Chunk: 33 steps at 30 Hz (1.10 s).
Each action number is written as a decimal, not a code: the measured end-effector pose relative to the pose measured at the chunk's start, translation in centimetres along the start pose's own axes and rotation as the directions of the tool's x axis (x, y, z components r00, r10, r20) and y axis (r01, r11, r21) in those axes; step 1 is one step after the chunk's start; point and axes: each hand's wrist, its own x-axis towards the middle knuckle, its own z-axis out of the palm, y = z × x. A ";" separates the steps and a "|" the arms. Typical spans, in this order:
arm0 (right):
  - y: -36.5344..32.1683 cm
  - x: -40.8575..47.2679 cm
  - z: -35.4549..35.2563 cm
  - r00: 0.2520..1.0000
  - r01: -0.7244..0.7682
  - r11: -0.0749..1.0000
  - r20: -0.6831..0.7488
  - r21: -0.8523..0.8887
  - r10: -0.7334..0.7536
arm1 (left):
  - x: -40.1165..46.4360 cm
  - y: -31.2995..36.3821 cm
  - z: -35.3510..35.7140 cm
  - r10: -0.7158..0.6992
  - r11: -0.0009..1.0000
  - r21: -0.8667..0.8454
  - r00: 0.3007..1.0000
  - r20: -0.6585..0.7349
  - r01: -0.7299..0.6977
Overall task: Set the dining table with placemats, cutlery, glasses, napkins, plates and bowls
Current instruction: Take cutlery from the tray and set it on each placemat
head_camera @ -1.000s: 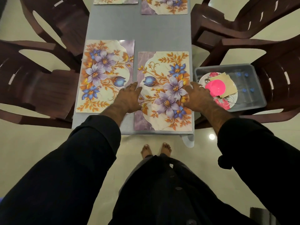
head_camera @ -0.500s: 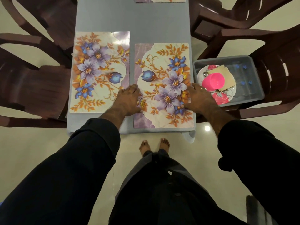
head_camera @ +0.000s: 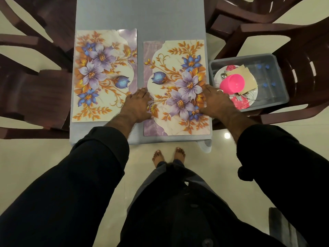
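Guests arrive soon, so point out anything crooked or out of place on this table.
The two placemats do not line up: the right placemat, under both hands, sits nearer the table's front edge than the left placemat, and their purple bands face each other. The tablecloth corner hangs bunched at front right.

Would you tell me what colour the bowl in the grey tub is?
Bright pink; the bowl sits on a floral plate, clearest in the head view.

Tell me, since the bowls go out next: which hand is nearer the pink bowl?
Right. The right hand rests on the near placemat's right edge, just beside the pink bowl in the grey tub. The left hand rests on the same placemat's left edge, farther away.
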 end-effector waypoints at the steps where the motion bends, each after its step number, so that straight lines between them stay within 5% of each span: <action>1: 0.0 -0.1 0.0 1.000 0.000 1.000 0.005 0.003 0.000 | -0.1 0.0 0.0 -0.001 1.000 0.000 1.000 0.000 0.001; 20: 1.2 -2.9 -4.4 0.991 -0.099 0.995 -0.088 -0.005 0.099 | 0.2 2.6 -4.3 0.010 0.999 -0.041 0.996 -0.094 -0.014; 33: 20.0 -2.9 -3.9 0.993 -0.085 0.996 -0.082 0.036 0.087 | 6.5 20.6 -5.2 0.060 0.997 -0.032 0.991 -0.122 -0.064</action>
